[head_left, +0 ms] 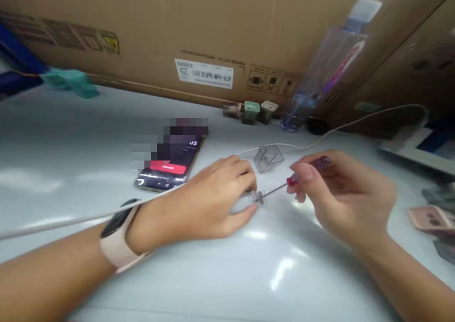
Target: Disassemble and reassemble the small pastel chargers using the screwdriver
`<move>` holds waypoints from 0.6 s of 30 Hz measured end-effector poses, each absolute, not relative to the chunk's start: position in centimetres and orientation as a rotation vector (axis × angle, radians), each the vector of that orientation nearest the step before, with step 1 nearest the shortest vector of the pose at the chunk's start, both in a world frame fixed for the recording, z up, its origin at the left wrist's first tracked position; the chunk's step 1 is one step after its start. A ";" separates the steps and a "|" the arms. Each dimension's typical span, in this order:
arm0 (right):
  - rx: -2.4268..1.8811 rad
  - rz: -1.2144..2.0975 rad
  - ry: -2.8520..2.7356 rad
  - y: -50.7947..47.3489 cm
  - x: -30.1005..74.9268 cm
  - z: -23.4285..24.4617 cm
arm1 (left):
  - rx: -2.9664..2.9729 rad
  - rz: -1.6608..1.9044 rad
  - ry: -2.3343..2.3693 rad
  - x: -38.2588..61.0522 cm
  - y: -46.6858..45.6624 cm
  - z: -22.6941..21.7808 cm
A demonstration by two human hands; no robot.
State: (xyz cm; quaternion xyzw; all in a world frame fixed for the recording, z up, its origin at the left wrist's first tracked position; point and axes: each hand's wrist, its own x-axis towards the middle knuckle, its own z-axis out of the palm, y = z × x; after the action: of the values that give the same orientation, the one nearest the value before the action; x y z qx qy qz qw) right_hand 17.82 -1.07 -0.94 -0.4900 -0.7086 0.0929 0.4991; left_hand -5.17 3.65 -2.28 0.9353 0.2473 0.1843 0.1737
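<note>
My left hand (pixel 216 196) rests on the white table, its fingertips pinched around a small clear plastic part (pixel 258 197). My right hand (pixel 341 194) grips a small screwdriver (pixel 284 185) with a dark red handle. Its thin metal shaft points left and its tip touches the clear part. A small clear plastic box (pixel 268 157) lies just behind the two hands. A watch with a pale strap (pixel 117 237) sits on my left wrist.
A smartphone (pixel 167 170) with a lit screen lies left of my hands. A white cable (pixel 355 120) runs across the table. Small plugs (pixel 256 111), a plastic bottle (pixel 327 66) and a big cardboard box (pixel 213 38) stand at the back. Pink parts (pixel 432 218) lie at the right.
</note>
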 end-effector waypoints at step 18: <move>-1.237 0.276 -1.589 -0.9 17.4 -0.8 | 2.653 0.499 0.708 -5.3 3.7 -2.2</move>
State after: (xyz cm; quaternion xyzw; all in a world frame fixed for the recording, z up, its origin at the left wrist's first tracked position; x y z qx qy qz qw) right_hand 17.42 -0.89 -0.76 -0.5173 -0.6645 0.1153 0.5268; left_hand -5.26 3.66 -2.15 0.9361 0.2497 0.1761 0.1743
